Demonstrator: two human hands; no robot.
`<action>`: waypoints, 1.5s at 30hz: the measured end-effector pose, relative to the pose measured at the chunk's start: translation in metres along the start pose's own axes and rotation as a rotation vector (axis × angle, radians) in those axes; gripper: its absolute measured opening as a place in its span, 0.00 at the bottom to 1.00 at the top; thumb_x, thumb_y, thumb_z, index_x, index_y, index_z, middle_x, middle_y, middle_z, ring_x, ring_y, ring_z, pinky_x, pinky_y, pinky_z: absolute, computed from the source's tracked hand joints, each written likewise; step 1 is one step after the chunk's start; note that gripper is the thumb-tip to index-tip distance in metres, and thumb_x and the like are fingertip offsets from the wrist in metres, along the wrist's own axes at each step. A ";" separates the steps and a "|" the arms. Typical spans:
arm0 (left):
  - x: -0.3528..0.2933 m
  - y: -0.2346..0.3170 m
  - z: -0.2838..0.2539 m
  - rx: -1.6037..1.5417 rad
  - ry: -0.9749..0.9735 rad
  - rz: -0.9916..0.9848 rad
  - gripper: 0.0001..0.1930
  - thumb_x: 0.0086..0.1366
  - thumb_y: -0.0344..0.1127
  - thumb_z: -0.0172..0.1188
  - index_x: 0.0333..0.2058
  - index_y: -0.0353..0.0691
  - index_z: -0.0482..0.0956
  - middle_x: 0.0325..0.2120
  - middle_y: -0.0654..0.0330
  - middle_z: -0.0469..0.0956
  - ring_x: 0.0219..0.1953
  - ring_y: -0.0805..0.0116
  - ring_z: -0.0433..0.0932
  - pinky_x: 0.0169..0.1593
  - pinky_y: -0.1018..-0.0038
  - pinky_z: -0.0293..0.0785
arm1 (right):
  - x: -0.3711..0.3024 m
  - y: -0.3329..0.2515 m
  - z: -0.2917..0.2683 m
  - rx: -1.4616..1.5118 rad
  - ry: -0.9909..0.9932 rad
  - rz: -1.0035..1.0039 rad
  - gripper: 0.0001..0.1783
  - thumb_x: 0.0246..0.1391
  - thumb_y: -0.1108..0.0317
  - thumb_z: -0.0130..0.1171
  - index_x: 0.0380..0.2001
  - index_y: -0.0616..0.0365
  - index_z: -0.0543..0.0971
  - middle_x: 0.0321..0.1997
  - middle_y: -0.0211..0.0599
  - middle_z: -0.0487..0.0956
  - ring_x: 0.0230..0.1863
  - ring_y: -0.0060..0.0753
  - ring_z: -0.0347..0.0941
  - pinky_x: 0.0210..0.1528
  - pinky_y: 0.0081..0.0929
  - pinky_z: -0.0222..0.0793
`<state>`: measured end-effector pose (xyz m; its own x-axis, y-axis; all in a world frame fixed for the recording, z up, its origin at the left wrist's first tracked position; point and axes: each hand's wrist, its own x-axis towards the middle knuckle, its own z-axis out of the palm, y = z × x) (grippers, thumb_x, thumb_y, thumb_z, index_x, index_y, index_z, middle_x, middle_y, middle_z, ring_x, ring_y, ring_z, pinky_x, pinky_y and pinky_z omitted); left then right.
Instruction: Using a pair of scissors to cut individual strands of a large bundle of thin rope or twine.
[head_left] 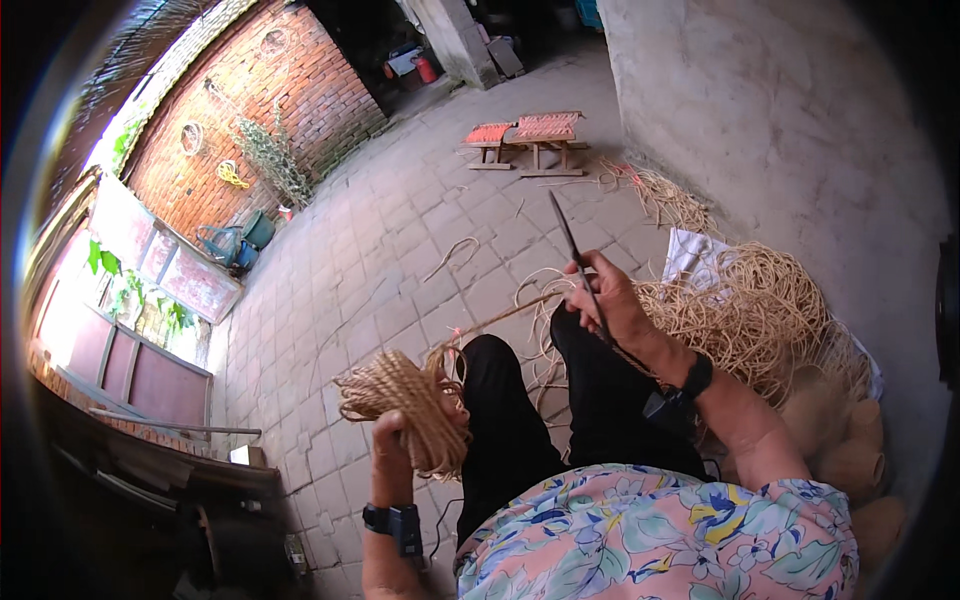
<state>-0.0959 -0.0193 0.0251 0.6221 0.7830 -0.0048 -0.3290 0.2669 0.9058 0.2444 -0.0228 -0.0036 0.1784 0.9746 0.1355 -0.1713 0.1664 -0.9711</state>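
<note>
My left hand (389, 432) is closed round a thick bundle of tan twisted rope (408, 405), held beside my left knee. From the bundle a single rope strand (508, 314) stretches to my right hand (622, 312), above my right knee. That hand is closed on a long, dark, slender tool (569, 230) with its pointed end away from me; its exact kind cannot be made out. The strand's end runs in at my right fingers, and more rope shows below the palm. The bundle hides part of the left fingers.
A big heap of loose tan rope (760, 300) lies at my right against the plaster wall (770, 120), over white cloth (692, 258). Two low stools with red woven seats (548, 124) stand ahead on the paved floor (390, 240). Brown rounded bundles (850, 455) sit near my right elbow.
</note>
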 end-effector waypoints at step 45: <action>-0.065 0.141 -0.142 -0.264 0.576 0.740 0.21 0.66 0.44 0.58 0.52 0.40 0.73 0.44 0.56 0.78 0.48 0.60 0.77 0.51 0.61 0.76 | -0.077 0.057 0.053 -0.317 -0.934 0.315 0.20 0.46 0.72 0.63 0.44 0.59 0.71 0.27 0.33 0.78 0.29 0.31 0.76 0.35 0.32 0.70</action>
<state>-0.2837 0.0477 0.0933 -0.2262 0.9395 0.2571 -0.6893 -0.3409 0.6393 0.1692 -0.0808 -0.0586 -0.6767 0.7172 -0.1666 0.2070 -0.0318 -0.9778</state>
